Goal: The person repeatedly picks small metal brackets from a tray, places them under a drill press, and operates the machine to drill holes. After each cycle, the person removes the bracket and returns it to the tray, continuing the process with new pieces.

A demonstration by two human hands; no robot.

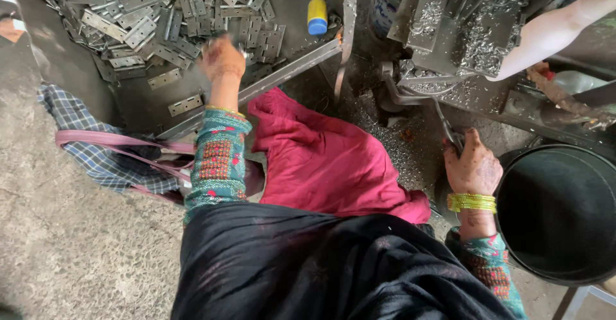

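My left hand (222,58) reaches into a metal tray (301,63) heaped with several grey metal hinges (154,18); it is blurred by motion, and something small and metallic shows at its fingers, but I cannot tell whether it holds it. My right hand (473,166), with yellow bangles at the wrist, grips the dark lever handle (443,127) of a machine (455,31) covered in metal shavings. Red cloth (321,159) lies over my lap between the two hands.
A yellow and blue cylinder (317,16) stands in the tray. A large black bucket (558,211) sits at the right. Another person's arm (552,31) rests at the machine. A pink-strapped bag (122,143) and checked cloth (83,140) lie on the concrete floor at the left.
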